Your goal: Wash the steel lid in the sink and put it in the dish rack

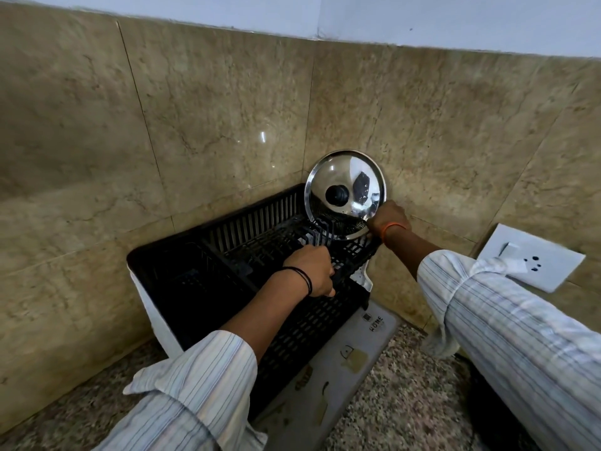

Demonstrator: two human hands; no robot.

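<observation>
- A black plastic dish rack (227,255) with slatted walls sits on a speckled stone counter (406,385), pushed into a corner where two beige marble wall panels (162,125) meet.
- The steel lid (346,193) stands on edge at the rack's far right corner, at about one o'clock from the middle of the view. It is nearly upright and leans back toward the wall behind it.
- The lid's domed outer face points toward the camera — its black knob (336,196) sits at the centre, and the polished metal mirrors the rack's slats.
- The right hand (388,219) reaches in from four o'clock and closes on the lid's lower right rim; the fingers curl around the edge and are mostly hidden behind it. An orange band circles that wrist.
- The left hand (312,270) comes in from seven o'clock and rests on the rack's near rim, fingers curled down over the black plastic in a loose grip. Black threads circle that wrist.
- Both forearms wear pale striped sleeves (520,336), rolled back from the wrists.
- Under the rack lies a grey printed mat (341,369) — the word "HOME" shows at its far end.
- A white wall switch plate (533,258) is mounted at three o'clock, well apart from the rack.
</observation>
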